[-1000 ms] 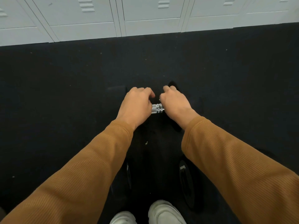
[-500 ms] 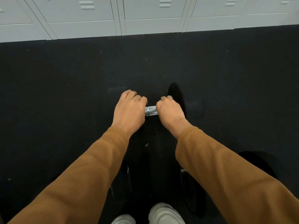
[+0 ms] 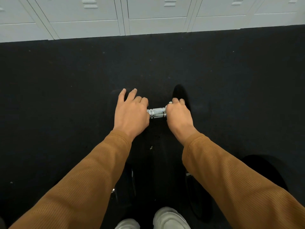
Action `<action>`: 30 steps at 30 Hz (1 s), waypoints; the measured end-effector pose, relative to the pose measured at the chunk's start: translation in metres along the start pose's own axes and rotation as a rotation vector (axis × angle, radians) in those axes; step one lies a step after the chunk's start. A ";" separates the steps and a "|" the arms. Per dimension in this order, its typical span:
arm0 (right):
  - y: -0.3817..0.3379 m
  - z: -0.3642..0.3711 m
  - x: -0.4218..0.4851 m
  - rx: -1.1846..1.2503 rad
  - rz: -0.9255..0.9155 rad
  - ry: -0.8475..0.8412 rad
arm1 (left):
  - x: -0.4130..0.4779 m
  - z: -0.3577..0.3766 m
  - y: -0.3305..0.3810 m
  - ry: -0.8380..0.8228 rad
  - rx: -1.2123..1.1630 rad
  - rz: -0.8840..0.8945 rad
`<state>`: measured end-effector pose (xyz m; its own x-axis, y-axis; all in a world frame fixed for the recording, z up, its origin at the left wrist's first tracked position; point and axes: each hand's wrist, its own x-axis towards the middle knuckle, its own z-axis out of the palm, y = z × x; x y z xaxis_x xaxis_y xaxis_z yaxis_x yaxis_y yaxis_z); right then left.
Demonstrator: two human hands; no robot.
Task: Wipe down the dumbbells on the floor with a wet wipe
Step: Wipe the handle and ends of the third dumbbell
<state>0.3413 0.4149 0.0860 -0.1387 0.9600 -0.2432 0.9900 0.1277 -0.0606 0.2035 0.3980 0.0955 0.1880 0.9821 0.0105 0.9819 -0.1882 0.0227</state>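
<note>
Pale chunky sneakers (image 3: 170, 219) at the bottom, black dumbbell plates (image 3: 196, 200) on the dark floor (image 3: 66, 113) right beside them. Further out, right hand (image 3: 179, 116) curls round the knurled silver dumbbell handle (image 3: 156, 112), white wipe scrap (image 3: 170, 102) poking out. Left hand (image 3: 132, 113) covers the other end, two fingers stretched, grip unclear. White metal lockers (image 3: 156, 25) behind.

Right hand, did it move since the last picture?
Yes. The right hand slid right along the silver dumbbell handle toward the black weight plate, which stayed put; more handle shows.
</note>
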 end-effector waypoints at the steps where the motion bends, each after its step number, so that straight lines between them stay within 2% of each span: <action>1: 0.000 0.000 0.001 0.007 0.008 0.001 | 0.000 0.000 0.000 0.003 -0.006 -0.004; 8: -0.006 0.002 0.000 0.065 -0.043 0.025 | -0.002 0.000 -0.005 0.040 -0.030 -0.051; 14: -0.002 0.002 -0.001 0.046 0.017 0.035 | -0.007 0.001 -0.009 0.088 -0.149 -0.129; 20: -0.009 0.001 -0.001 0.071 -0.132 0.046 | -0.012 0.002 -0.016 0.072 -0.161 -0.260; 26: -0.010 0.004 0.000 0.059 -0.075 0.094 | -0.014 0.004 -0.022 0.059 -0.197 -0.246; 30: -0.020 0.004 0.000 0.047 -0.189 0.108 | -0.017 0.006 -0.022 0.067 -0.215 -0.253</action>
<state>0.3212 0.4111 0.0831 -0.3155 0.9415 -0.1184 0.9439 0.2985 -0.1414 0.1793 0.3858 0.0884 -0.0699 0.9966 0.0426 0.9682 0.0575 0.2435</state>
